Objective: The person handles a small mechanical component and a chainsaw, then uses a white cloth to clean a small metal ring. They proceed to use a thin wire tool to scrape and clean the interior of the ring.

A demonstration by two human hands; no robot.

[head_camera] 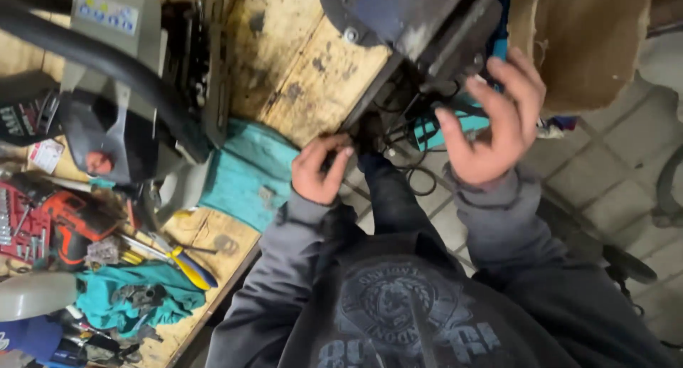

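A stained plywood bench fills the left and far side; grey tiled floor lies right; light is dim and cool.

Two hands: left, right. Two teal cloths on desk. One red drill. One yellow-handled screwdriver. One teal tool.

teal power tool | dark cord trailing | lies at workbench edge under dark machine | partly hidden

Stained rough wooden workbench, teal cloth rag, matt grey metal housing
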